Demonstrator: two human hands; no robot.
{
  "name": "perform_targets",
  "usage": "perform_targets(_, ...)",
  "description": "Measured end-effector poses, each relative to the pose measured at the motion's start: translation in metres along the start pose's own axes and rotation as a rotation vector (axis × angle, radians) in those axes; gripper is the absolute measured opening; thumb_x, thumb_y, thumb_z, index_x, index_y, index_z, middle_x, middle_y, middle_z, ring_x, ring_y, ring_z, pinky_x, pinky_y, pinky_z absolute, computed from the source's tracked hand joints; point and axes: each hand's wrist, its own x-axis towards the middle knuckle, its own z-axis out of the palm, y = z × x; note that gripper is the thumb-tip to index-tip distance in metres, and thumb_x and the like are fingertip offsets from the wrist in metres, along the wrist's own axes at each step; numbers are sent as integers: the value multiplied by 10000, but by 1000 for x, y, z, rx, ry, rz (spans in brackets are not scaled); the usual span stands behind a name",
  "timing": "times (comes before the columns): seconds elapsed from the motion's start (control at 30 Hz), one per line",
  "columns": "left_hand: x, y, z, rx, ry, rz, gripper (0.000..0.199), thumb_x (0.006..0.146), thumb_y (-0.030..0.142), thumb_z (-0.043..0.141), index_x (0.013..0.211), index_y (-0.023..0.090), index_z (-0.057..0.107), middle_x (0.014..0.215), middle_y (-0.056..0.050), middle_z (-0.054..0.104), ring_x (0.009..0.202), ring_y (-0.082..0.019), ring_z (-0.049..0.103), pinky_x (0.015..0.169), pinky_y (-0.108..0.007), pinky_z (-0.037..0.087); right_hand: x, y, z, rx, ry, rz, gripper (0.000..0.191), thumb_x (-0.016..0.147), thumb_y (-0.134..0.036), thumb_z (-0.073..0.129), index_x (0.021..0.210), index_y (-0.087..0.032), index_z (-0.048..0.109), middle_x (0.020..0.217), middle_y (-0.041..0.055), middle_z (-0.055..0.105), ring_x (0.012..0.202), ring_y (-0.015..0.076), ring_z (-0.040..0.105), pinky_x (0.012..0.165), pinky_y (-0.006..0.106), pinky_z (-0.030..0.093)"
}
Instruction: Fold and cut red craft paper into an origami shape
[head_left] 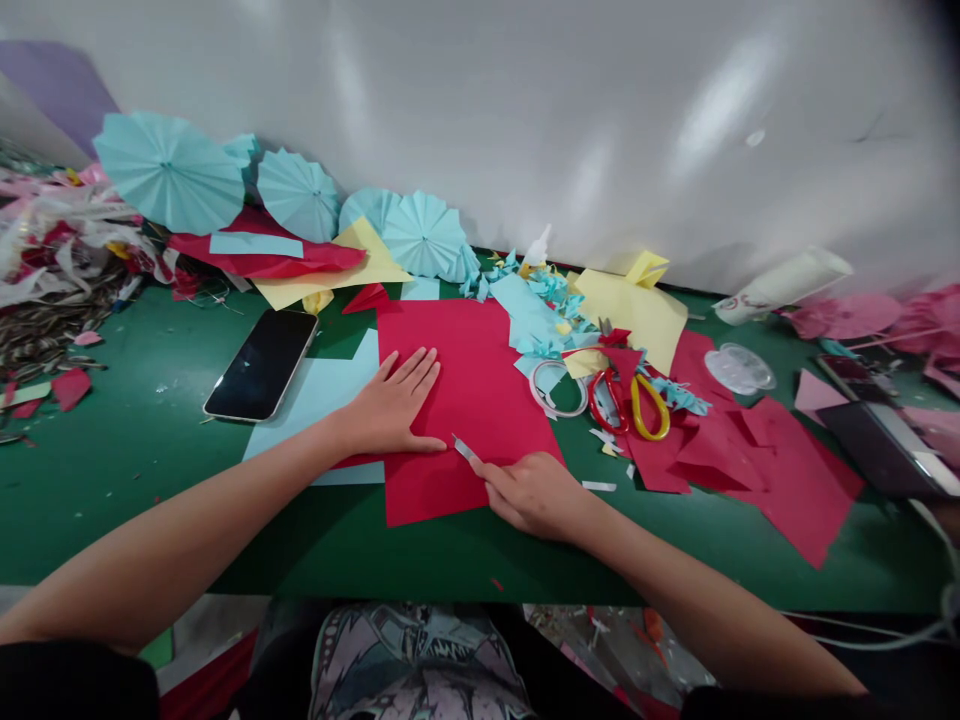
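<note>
A sheet of red paper [480,370] lies on the green table in front of me, partly over light blue paper [300,405]. My left hand [394,400] is pressed flat on the red sheet's left side, fingers spread. In my right hand [536,492] is a small craft knife [466,450], its blade pointing up and left. The blade tip is at the red sheet, close to my left thumb. Whether it has cut into the paper I cannot tell.
A phone [262,367] lies left of the sheet. To the right are red-and-yellow-handled scissors [649,407], a roll of tape [558,390] and red paper scraps [795,470]. Folded blue paper fans [424,236] lean along the wall. A glue bottle [538,248] stands behind blue scraps.
</note>
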Motion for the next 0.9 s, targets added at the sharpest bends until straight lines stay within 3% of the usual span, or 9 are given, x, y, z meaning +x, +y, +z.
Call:
perform_targets(0.37, 0, 0, 0, -16, -14, -9, 1095, 705, 826, 244, 1442, 33, 79, 1515, -141, 11, 1397, -281, -15, 1102, -411, -74, 1, 2, 1, 14, -3, 2, 404, 884, -205, 372, 1252, -78, 480, 655, 35, 675, 490, 110, 542, 473, 290, 157)
perform_targets(0.9, 0, 0, 1, -20, 3, 3, 1090, 708, 824, 236, 1441, 30, 88, 1514, -151, 15, 1396, -292, -8, 1100, -432, -57, 15, 5, -9, -10, -116, 84, 476, 906, -229, 336, 1357, -80, 371, 734, 57, 702, 552, 129, 580, 481, 283, 169)
